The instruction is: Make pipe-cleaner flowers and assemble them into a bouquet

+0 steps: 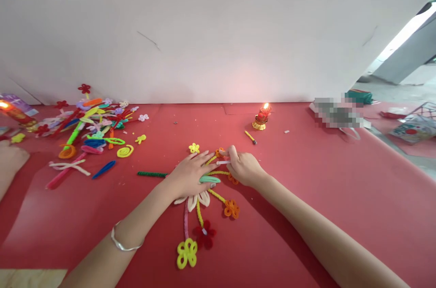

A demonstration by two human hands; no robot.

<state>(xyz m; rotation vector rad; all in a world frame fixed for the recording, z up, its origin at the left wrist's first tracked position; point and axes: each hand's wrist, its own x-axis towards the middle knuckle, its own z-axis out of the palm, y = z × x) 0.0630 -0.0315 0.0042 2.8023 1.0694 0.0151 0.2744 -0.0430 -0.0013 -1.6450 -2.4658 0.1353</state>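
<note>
A pipe-cleaner flower arrangement lies on the red tabletop, with white petals (193,201) and a dark green stem (151,174). My left hand (189,172) rests flat over its middle, fingers spread, hiding part of it. A mint-green pipe-cleaner leaf (210,179) shows beside the thumb. Around the hand radiate an orange flower (231,209), a red flower (204,233) and two yellow flowers (186,253), on braided stems where these show. My right hand (245,168) is closed around a thin pale stick (224,162), above the orange flowers on the right.
A lit red candle (261,117) in a gold holder stands behind, near a short yellow stick (250,137). Loose pipe-cleaner pieces (91,129) are heaped at left, beside another lit candle (15,113) and another person's hand (13,158). A white panel (204,42) borders the table's back.
</note>
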